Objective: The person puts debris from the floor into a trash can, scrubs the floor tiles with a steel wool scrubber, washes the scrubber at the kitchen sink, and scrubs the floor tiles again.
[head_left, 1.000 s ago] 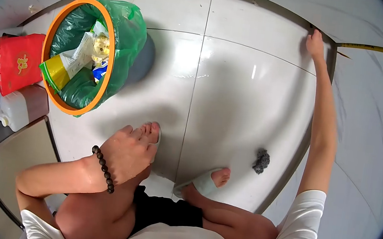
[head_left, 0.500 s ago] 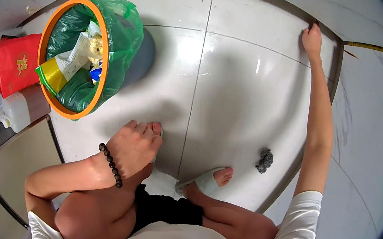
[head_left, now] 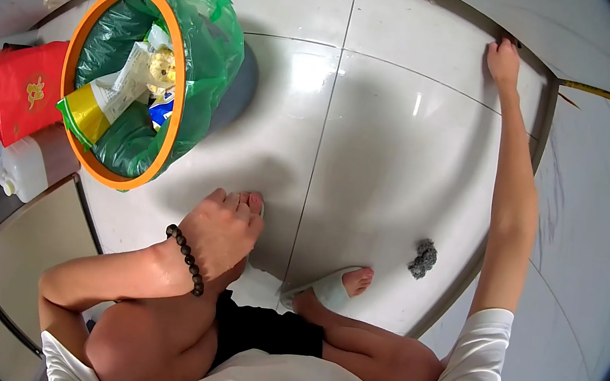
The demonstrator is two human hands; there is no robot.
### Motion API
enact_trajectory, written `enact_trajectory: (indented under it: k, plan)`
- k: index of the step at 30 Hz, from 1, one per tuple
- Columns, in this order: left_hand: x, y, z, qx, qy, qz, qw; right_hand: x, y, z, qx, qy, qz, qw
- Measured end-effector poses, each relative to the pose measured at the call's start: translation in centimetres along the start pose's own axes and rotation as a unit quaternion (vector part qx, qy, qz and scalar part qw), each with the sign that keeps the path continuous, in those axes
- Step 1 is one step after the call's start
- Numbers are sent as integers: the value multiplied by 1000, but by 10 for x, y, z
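My right hand (head_left: 504, 62) reaches to the far right corner of the tiled floor, at the foot of the dark skirting (head_left: 467, 13). Its fingers are closed, and what they hold, if anything, is too small to make out. My left hand (head_left: 221, 232), with a beaded bracelet (head_left: 187, 258) at the wrist, hangs over my foot with its fingers curled in and their tips hidden. A grey, woolly scouring ball (head_left: 424, 259) lies on the floor to the right of my slippered foot (head_left: 342, 289).
A bin with an orange rim (head_left: 68, 71) and green liner stands at the left, holding wrappers and food scraps. Beside it are a red bag (head_left: 29, 92), a white jug (head_left: 26, 169) and a framed panel (head_left: 36, 240). Marbled wall panels (head_left: 577, 226) rise at the right.
My right hand has shifted slightly along the skirting at the corner. The view has moved a little, and my left hand stays curled over the foot.
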State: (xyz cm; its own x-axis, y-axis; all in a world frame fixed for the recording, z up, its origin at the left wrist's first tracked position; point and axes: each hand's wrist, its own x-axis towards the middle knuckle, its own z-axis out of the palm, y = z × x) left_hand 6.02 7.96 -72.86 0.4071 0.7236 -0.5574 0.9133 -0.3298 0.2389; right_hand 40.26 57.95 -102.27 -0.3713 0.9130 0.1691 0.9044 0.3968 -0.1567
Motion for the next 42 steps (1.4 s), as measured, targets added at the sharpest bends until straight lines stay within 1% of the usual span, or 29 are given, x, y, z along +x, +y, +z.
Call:
enact_trajectory:
  k: [1,2,4,6,8,9,11,12,14,16,18,19,20,21,22,24,26,27,29,30,31,32,33,34,35,36,38,40,42]
  plan:
    - [0,-1,1,8,2,0,1000,-5,-22,-5,41,19,-20,999]
    - [0,-2,2,17,5,0,1000,-10,-46,-13,63,33,-89,993]
    - [2,-3,-2,15,-1,0,1000,-17,-86,-14,86,64,-179,978]
    - [4,-3,-2,13,-8,1,1000,-17,-121,-16,98,45,-185,977]
    - [8,-1,-1,12,-14,-6,1000,-11,-143,-12,132,75,-150,977]
    - [8,0,1,10,-13,-7,1000,-6,-148,-7,132,73,-152,977]
    - [9,2,2,8,14,-3,1000,2,-160,2,106,-7,-133,985]
    - [9,3,1,8,15,-5,1000,-2,-169,5,106,-6,-135,985]
    - [9,5,1,23,-36,9,999,-16,-193,5,189,39,-142,971]
    - [7,6,2,38,-18,14,999,-33,-214,5,208,44,-159,964]
    - [5,8,6,53,-1,21,998,-48,-225,8,209,90,-259,939]
    - [5,9,11,39,-5,3,999,-58,-230,-1,206,46,-260,942]
    - [5,11,14,26,-10,-15,1000,-67,-230,-6,206,46,-261,942]
    - [6,12,12,26,-9,-14,1000,-76,-229,-7,176,29,-286,941]
    - [5,12,9,31,-17,-7,999,-85,-232,-14,146,11,-311,939]
    - [6,13,6,36,-26,0,999,-99,-232,-31,113,-1,-313,943]
    - [6,15,4,56,-12,40,998,-108,-231,-45,74,-91,-332,936]
    - [7,16,2,57,-14,40,997,-115,-231,-48,75,-91,-331,936]
    - [11,17,-5,20,-41,57,997,-125,-238,-62,266,-57,-217,938]
    - [13,17,-8,19,-42,56,997,-130,-243,-75,268,-58,-218,937]
    - [16,17,-12,-6,25,41,999,-133,-247,-92,444,-152,-46,882]
    - [19,17,-18,-31,90,25,995,-137,-254,-116,587,-237,130,763]
    - [21,17,-25,-32,88,22,995,-142,-256,-131,644,-264,152,701]
    - [24,15,-35,-56,150,5,987,-147,-262,-154,646,-266,149,699]
    - [27,12,-44,-77,213,-10,974,-152,-270,-182,665,-298,170,663]
    - [29,9,-52,-75,213,-13,974,-157,-277,-204,681,-329,190,626]
    - [32,4,-65,-135,383,-42,913,-167,-284,-232,692,-344,168,612]
    - [31,3,-80,-134,403,-53,904,-174,-290,-257,701,-358,149,599]
    - [32,0,-84,-133,421,-63,895,-177,-298,-279,684,-366,104,622]
